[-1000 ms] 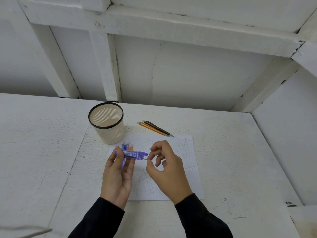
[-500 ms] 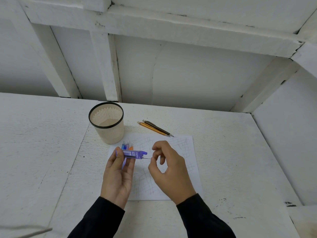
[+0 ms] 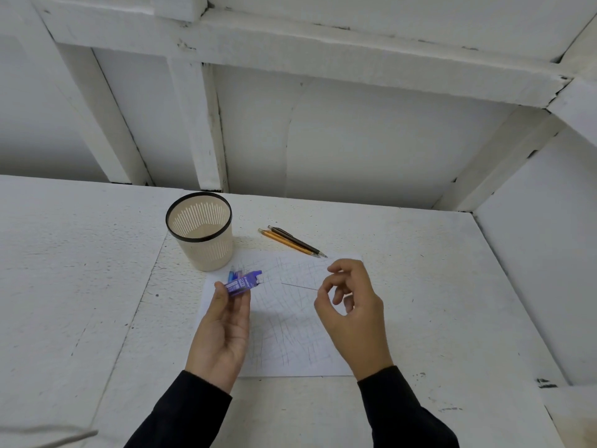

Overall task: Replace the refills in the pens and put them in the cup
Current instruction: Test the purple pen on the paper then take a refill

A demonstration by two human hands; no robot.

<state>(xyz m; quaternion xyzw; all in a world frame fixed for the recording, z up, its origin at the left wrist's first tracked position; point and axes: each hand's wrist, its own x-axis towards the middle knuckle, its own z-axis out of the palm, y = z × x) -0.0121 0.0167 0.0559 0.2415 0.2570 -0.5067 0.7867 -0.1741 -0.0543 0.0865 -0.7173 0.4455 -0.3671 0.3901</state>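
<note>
Head view: my left hand [image 3: 223,324], left of centre, pinches a purple refill case [image 3: 243,282] between thumb and fingertips, its white end pointing right. My right hand [image 3: 352,305], right of centre, pinches a thin lead [image 3: 298,286] by one end, apart from the case. Both hover over a scribbled sheet of paper [image 3: 290,344]. Above the sheet's upper left corner stands the beige cup [image 3: 202,232]. To its right, two pens [image 3: 290,241] lie side by side on the white table [image 3: 97,286].

One cup [image 3: 206,250] up past the left fingers [image 3: 241,303]. Two pens beyond the right fingers [image 3: 342,266]: orange pen [image 3: 286,242], dark pen [image 3: 297,241]. One case [image 3: 244,282] held left, one lead [image 3: 298,287] pinched right. One sheet [image 3: 290,334] beneath. Blue bits [image 3: 232,273] behind the case: can't count them.
</note>
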